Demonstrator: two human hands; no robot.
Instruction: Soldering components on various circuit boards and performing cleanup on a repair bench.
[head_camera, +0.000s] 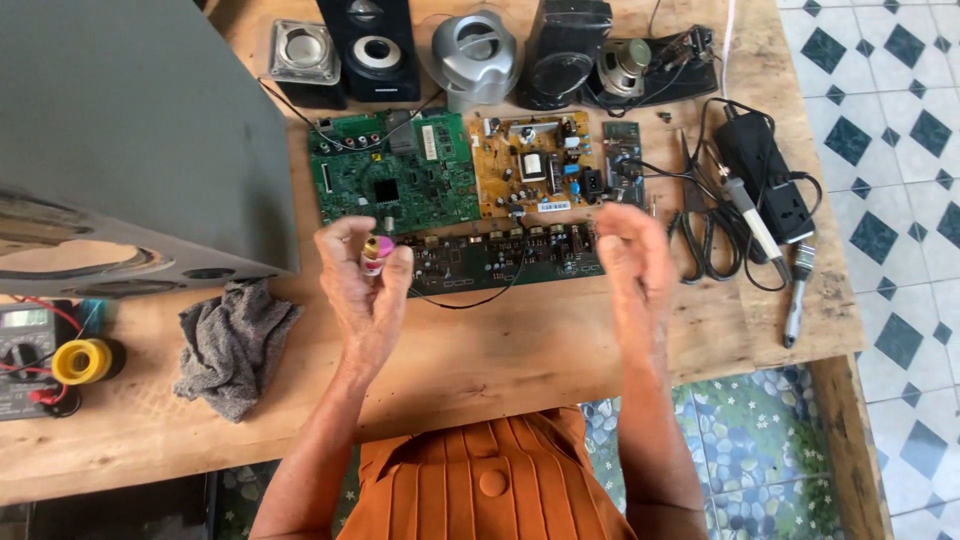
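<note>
My left fingers (385, 262) pinched a small pink and yellow tube (375, 254), up above the wooden table (500, 350). My left hand (365, 285) was curled tight around it. My right hand (632, 255) held nothing, its fingers loosely bent. A big grey box (130, 130) stood on my left. Past my hands lay a green board (395, 170), a long dark board (500, 258) and a yellow board (535, 165). A grey rag (235, 345) sat near the box. A soldering iron (755, 222) lay on my right.
</note>
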